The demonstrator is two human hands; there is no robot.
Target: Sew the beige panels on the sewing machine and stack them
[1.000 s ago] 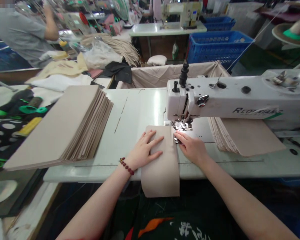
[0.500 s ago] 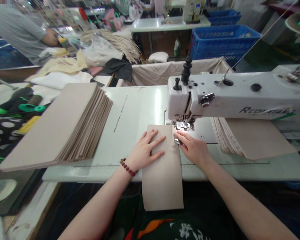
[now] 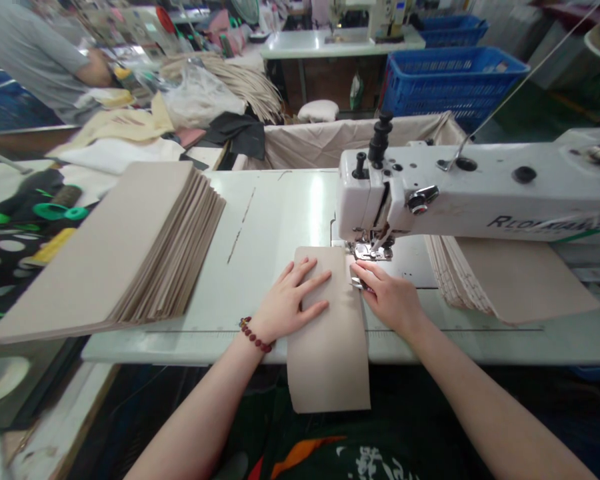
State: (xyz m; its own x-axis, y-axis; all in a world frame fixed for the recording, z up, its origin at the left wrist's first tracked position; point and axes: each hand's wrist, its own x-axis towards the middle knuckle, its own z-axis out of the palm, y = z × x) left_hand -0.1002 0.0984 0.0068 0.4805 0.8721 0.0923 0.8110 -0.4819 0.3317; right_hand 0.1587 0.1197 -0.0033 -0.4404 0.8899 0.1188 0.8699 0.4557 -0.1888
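A beige fabric panel (image 3: 329, 360) lies under the needle area, its lower end hanging over the table's front edge. My left hand (image 3: 293, 300) rests flat on it with fingers spread. At the panel's right edge, my right hand (image 3: 387, 293) is closed, fingertips by the fabric near the presser foot (image 3: 373, 251). Metal tips of what look like thread snips (image 3: 357, 283) stick out from under those fingers; the rest is hidden in the palm. The white sewing machine (image 3: 460, 190) stands just beyond my right hand.
A tall stack of beige panels (image 3: 100, 247) sits on the left. More panels (image 3: 525, 277) lie at right under the machine arm. Behind the table are a cloth-lined bin (image 3: 310, 148) and blue crates (image 3: 455, 80). A co-worker's arm (image 3: 75, 60) shows at upper left.
The panel's hanging end sits slightly higher, so the panel seems to have shifted a little forward. Both hands keep nearly the same pose. The view has moved slightly.
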